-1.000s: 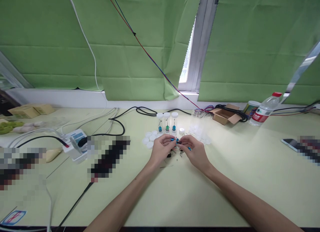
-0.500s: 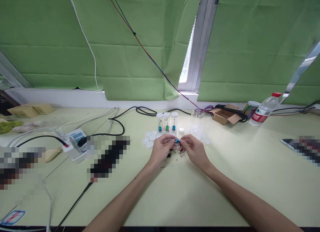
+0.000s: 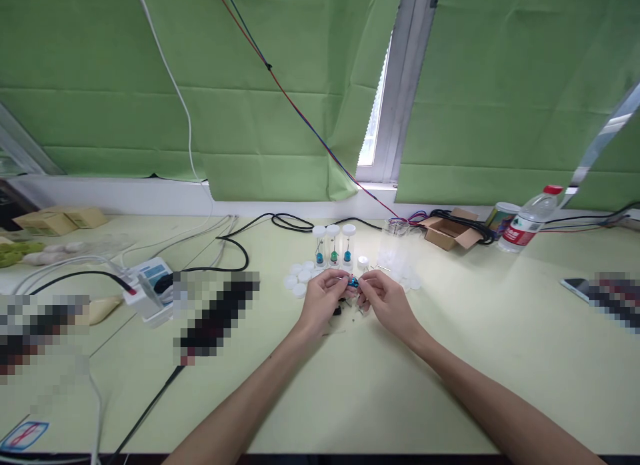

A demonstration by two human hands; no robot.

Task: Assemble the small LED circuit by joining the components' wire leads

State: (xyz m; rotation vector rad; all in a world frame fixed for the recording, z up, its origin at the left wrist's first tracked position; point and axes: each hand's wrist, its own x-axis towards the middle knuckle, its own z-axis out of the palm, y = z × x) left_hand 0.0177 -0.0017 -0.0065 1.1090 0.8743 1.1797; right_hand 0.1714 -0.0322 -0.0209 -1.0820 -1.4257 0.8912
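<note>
We work at a pale yellow-green table [image 3: 500, 358] under green window blinds [image 3: 250, 85], with cables, a power strip [image 3: 150, 286], white caps [image 3: 299, 278], three capped vials [image 3: 333, 243], a cardboard box [image 3: 447, 233] and a water bottle [image 3: 530, 218] spread along it. Our left hand [image 3: 324, 301] and right hand [image 3: 384, 299] meet fingertip to fingertip, both pinching a small blue part [image 3: 353, 283] just above the table in front of the vials. Since a second ago our hands have drawn closer together, and the blue bit seen by our right hand no longer shows.
</note>
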